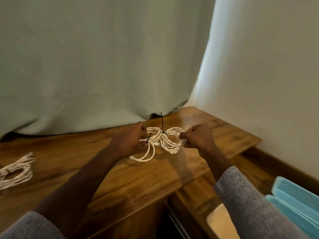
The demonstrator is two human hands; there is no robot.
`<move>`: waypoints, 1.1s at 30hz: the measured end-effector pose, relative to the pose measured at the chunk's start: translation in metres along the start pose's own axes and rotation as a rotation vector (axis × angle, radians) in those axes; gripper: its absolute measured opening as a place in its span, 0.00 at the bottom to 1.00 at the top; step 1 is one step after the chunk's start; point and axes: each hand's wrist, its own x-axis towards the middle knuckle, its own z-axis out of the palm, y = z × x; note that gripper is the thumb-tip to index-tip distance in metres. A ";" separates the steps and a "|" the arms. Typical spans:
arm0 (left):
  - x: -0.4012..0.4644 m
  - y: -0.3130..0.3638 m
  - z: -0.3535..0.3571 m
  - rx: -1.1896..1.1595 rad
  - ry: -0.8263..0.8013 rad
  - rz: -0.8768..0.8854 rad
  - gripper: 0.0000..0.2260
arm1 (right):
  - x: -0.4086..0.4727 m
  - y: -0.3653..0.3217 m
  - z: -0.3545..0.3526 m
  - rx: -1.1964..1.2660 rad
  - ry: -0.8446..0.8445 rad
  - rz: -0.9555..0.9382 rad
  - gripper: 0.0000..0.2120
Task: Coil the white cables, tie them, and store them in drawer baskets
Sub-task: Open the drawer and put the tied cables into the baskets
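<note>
At the left edge of the tabletop (72, 163) we see a spare coil (16, 171), blurred, lying apart from our work. Near the back edge, in front of the curtain (86, 66), our left hand (131, 140) has its fingers curled round the left end of the cable (162, 140), by a short dark tie (148, 138) at that end. In the middle a second tie (162, 128) cinches the bundle into a figure-eight waist, its tail pointing straight up. Our right hand (198, 137) has its fingers curled tight on the right lobe. Below the right edge, blue baskets (296, 200) show in what looks like an open drawer.

What could go wrong: we judge the left tie is not yet snug. One or two loops hang lower and wider than the rest on the left side, and if we let go or pull the ends apart unevenly they may slip out and the coil unwind. Pulling hard at both ends could also drag strands through the middle tie. The long tail may snag on the way to a basket.

The cable is white, thin, with many turns; the right lobe is neat and tight, the left looser
</note>
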 end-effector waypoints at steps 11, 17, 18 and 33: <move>0.024 0.114 0.075 -0.134 -0.077 0.336 0.12 | -0.055 0.083 -0.129 -0.053 0.321 0.200 0.08; 0.019 0.180 0.101 -0.251 -0.164 0.479 0.14 | -0.105 0.122 -0.203 -0.076 0.518 0.323 0.06; 0.018 0.188 0.105 -0.261 -0.176 0.513 0.15 | -0.111 0.127 -0.216 -0.080 0.550 0.344 0.05; -0.003 0.277 0.191 -0.185 -0.270 1.392 0.07 | -0.133 0.216 -0.276 -0.097 0.679 0.578 0.09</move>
